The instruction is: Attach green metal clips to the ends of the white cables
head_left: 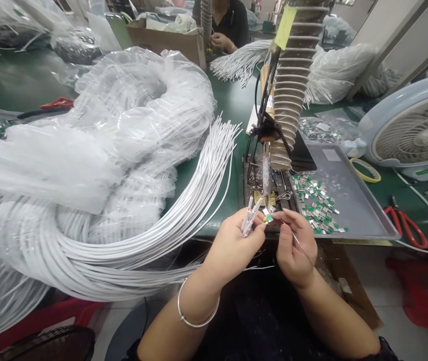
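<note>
My left hand [238, 240] is closed around several white cables [250, 216] and pinches a small green-and-silver connector board [268, 216] at its fingertips. Beside it, the fingers of my right hand [297, 248] are closed on a thin solder wire [295, 239], whose end reaches toward the board. Just beyond both hands, a soldering iron [266, 173] is held in a stand, tip down. A large bundle of white cables [184, 225] curves in from the left. More small boards [317, 205] lie on a grey tray [364, 200] to the right.
A ribbed hose [292, 85] hangs behind the iron. Red-handled pliers [405, 225], a yellow tape ring [365, 170] and a blue fan [420, 120] are at the right. Plastic-wrapped cables [131, 110] fill the left. Another person [229, 22] sits across the table.
</note>
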`<state>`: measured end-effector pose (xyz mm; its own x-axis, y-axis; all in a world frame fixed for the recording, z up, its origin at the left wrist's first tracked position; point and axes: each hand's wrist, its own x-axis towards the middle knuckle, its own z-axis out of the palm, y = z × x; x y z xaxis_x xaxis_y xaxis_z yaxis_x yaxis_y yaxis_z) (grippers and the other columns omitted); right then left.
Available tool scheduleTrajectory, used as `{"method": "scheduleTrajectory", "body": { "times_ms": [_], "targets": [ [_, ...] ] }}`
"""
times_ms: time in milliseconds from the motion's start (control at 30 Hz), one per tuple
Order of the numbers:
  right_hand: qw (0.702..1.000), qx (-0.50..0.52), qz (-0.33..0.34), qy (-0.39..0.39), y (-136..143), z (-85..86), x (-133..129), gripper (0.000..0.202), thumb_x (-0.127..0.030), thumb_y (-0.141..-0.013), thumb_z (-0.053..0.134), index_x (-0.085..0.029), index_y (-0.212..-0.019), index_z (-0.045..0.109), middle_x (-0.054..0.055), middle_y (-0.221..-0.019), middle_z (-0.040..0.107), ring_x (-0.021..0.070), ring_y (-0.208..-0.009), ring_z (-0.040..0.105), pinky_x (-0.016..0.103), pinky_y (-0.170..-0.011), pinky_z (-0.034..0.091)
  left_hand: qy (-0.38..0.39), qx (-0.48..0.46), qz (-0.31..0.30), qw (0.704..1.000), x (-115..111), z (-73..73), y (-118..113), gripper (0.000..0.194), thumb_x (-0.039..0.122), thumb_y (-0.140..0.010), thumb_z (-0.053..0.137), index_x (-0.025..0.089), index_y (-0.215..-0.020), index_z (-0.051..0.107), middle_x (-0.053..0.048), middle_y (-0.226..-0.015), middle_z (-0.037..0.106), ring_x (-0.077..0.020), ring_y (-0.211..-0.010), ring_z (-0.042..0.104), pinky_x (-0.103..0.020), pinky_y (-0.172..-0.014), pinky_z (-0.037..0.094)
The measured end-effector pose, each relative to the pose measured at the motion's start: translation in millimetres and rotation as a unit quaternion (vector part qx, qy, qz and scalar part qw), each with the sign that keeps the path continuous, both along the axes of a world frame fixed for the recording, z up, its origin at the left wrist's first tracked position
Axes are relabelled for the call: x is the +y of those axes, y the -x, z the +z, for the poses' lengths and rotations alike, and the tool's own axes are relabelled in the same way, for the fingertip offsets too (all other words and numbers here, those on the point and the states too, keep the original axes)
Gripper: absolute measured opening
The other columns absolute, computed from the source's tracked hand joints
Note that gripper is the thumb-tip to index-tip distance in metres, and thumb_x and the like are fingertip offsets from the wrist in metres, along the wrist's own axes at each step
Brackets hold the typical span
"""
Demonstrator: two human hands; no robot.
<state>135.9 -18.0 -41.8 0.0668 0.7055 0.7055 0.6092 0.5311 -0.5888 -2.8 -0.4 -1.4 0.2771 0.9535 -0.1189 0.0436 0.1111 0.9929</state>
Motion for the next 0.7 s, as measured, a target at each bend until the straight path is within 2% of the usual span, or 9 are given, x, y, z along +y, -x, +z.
{"method": "scheduleTrajectory", "body": {
  "times_ms": [133,267,467,700],
  "targets": [
    [0.998,0.061,-0.028,0.005,1.0,-2.1,-0.1,0.02,-0.012,-0.088,0.047,-0.02,-0.104,0.055,0.002,-0.084,0.07,0.0127,-0.067,0.069,0.025,-0.063,0.058,-0.008,0.013,0.016,1.0,1.3,3.7,-1.2,0.008,0.017,-0.077,0.052,0.018,-0.069,0.052,-0.001,-0.083,0.06,-0.0143,-0.078,0.056,-0.026,-0.07,0.043],
    [0.998,0.056,-0.013,-0.024,0.3,0.2,1.5,0.016,-0.011,-0.086,0.049,-0.021,-0.094,0.06,0.003,-0.084,0.071,0.016,-0.075,0.07,0.03,-0.068,0.058,-0.004,0.024,0.029,0.999,2.2,5.7,-2.4,0.007,0.017,-0.076,0.052,0.018,-0.069,0.051,0.0,-0.08,0.059,-0.0131,-0.073,0.054,-0.025,-0.067,0.043],
    [0.999,0.031,0.006,-0.033,0.7,2.7,3.9,0.019,-0.007,-0.084,0.051,-0.02,-0.093,0.061,0.005,-0.089,0.07,0.0172,-0.082,0.068,0.033,-0.072,0.057,-0.015,0.041,0.04,0.998,3.8,8.5,-2.9,0.007,0.017,-0.076,0.052,0.018,-0.069,0.051,0.001,-0.076,0.058,-0.0109,-0.065,0.049,-0.025,-0.063,0.041],
    [0.999,0.026,0.022,-0.037,2.3,5.5,9.7,0.021,-0.005,-0.083,0.05,-0.02,-0.093,0.06,0.006,-0.088,0.068,0.0174,-0.083,0.067,0.034,-0.074,0.056,-0.024,0.03,0.053,0.998,7.6,9.0,-4.8,0.007,0.017,-0.076,0.052,0.019,-0.069,0.051,0.001,-0.075,0.057,-0.0132,-0.073,0.054,-0.025,-0.065,0.041]
  ]
}}
